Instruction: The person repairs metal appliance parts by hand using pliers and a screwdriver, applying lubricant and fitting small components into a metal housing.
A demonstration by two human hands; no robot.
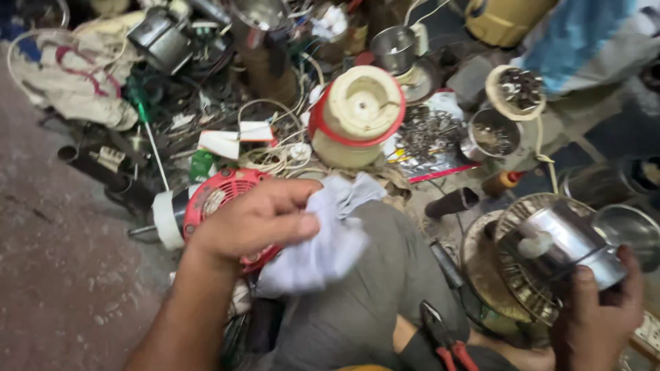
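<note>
Lower right of frame: right hand (597,321), fingers wrapped around one shiny cylindrical steel jar (565,242), a white plastic hub showing at its open end. Centre: left hand (256,221), fingers pinching one crumpled white cloth (323,242) over a grey-trousered knee. Upper right: two small round tins (517,89) holding metal screws and scraps. Lower middle: one pair of red-handled pliers (443,338). Behind the left hand: one red-vented motor housing (216,198).
</note>
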